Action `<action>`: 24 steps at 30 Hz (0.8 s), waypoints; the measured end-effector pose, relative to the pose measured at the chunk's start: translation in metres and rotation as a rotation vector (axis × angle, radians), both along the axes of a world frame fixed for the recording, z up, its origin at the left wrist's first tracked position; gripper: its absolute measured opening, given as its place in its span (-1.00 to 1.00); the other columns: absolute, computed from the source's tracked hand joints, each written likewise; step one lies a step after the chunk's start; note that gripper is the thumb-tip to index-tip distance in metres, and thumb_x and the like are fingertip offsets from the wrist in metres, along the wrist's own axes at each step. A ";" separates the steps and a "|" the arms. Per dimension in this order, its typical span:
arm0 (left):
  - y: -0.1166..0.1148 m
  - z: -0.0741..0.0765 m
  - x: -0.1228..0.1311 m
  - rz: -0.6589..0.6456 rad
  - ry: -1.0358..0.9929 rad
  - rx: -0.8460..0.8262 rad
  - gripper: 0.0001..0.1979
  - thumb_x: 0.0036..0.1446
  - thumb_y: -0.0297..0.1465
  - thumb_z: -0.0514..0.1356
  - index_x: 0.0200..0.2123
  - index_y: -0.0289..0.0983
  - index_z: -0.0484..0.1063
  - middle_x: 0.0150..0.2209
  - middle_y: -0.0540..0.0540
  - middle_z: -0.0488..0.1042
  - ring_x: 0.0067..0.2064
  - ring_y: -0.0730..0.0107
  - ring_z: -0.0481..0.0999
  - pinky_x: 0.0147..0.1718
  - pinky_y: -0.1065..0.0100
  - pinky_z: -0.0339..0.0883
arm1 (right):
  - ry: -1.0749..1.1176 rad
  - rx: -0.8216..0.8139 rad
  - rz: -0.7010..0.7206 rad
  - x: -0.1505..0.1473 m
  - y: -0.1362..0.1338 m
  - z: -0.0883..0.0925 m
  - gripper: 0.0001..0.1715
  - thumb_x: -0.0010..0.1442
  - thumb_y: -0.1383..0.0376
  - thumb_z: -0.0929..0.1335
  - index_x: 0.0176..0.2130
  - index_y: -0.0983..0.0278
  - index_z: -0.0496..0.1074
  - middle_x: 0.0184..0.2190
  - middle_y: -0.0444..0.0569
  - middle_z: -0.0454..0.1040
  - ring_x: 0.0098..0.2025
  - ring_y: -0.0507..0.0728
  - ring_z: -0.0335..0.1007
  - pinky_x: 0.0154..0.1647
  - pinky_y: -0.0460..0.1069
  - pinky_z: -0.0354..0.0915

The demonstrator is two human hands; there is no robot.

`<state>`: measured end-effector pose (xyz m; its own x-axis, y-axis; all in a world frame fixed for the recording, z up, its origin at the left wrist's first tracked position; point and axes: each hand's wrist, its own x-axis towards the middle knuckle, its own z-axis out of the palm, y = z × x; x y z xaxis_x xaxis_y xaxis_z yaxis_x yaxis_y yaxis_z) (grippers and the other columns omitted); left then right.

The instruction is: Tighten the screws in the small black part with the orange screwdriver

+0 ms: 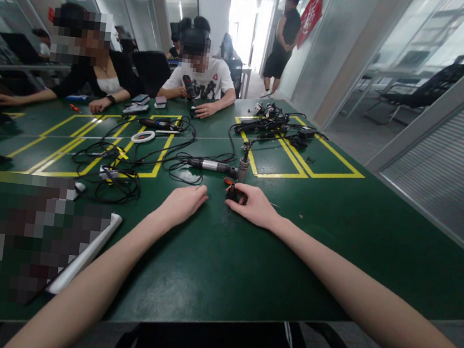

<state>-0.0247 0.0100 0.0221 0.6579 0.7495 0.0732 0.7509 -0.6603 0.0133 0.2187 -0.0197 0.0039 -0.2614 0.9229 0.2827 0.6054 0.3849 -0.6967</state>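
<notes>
My right hand (255,206) is closed round a small black part (236,195) with a short upright stub, held at the green table top. Its exact kind I cannot make out. To the left, my left hand (183,203) rests low over the table with its fingers curled together; nothing shows at the fingertips. Just beyond my hands lies a black and silver angled power tool (211,165), its metal head (243,167) at the right end. A small orange and black piece (228,181) sits between that head and my right hand.
Coiled black cables (119,186) spread at left, near a white ring (143,136). A heap of black cabled devices (269,121) lies at the far right, by yellow tape rectangles (334,176). A white-edged blurred item (86,255) is near left. Across sits a person (203,81) handling a tool.
</notes>
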 end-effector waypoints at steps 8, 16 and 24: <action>0.006 -0.005 -0.005 -0.030 -0.124 0.001 -0.83 0.45 -0.36 0.12 -0.26 -0.21 0.39 -0.27 -0.12 0.56 -0.21 0.19 0.59 -0.20 0.30 0.41 | -0.002 0.006 0.009 0.000 0.000 -0.001 -0.69 0.19 0.24 0.48 -0.08 0.34 0.57 -0.24 0.01 0.62 -0.39 0.06 0.42 -0.30 -0.03 0.33; 0.005 -0.006 -0.005 -0.064 -0.142 0.055 -0.83 0.38 -0.49 0.10 -0.08 -0.21 0.47 -0.15 -0.13 0.58 -0.14 0.20 0.59 -0.16 0.29 0.45 | -0.003 0.001 -0.003 -0.002 -0.002 0.000 -0.66 0.20 0.26 0.48 -0.05 0.36 0.57 -0.22 0.04 0.62 -0.39 0.08 0.42 -0.29 -0.01 0.34; 0.003 -0.011 0.000 -0.010 -0.239 0.176 -0.79 0.33 -0.53 0.12 -0.11 -0.21 0.54 -0.15 -0.13 0.57 -0.13 0.24 0.60 -0.19 0.34 0.47 | 0.029 -0.015 -0.021 -0.003 -0.001 0.000 -0.64 0.30 0.15 0.44 -0.07 0.37 0.61 -0.20 0.06 0.64 -0.39 0.08 0.40 -0.30 0.00 0.32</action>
